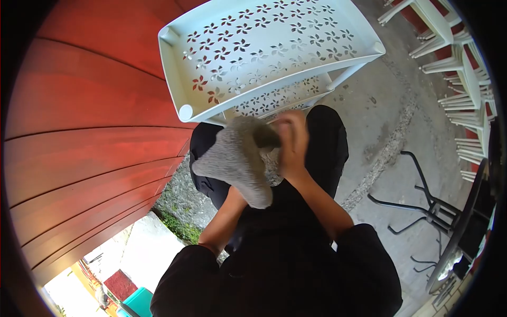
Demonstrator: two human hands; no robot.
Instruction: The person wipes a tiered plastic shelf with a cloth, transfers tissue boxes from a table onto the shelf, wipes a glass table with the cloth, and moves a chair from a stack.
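A fuzzy grey cloth (237, 153) hangs in loose folds over my lap, with a darker fold or opening (266, 138) on its right side. My right hand (293, 141) is at that dark part, fingers bent against the cloth and somewhat smeared by motion. From the lower left my left forearm (226, 219) runs up beneath the cloth, which covers my left hand and its fingers. Just beyond both hands stands a white plastic rack (248, 100), its tiers pierced with flower-shaped holes.
A red panelled wall (95, 100) rises close on the left. Stacked white plastic chairs (465, 79) stand at the right edge. Below them is a dark table or chair with metal legs (433, 211). The floor (369, 153) is concrete with a pebbled strip. A turquoise object (138, 302) shows at lower left.
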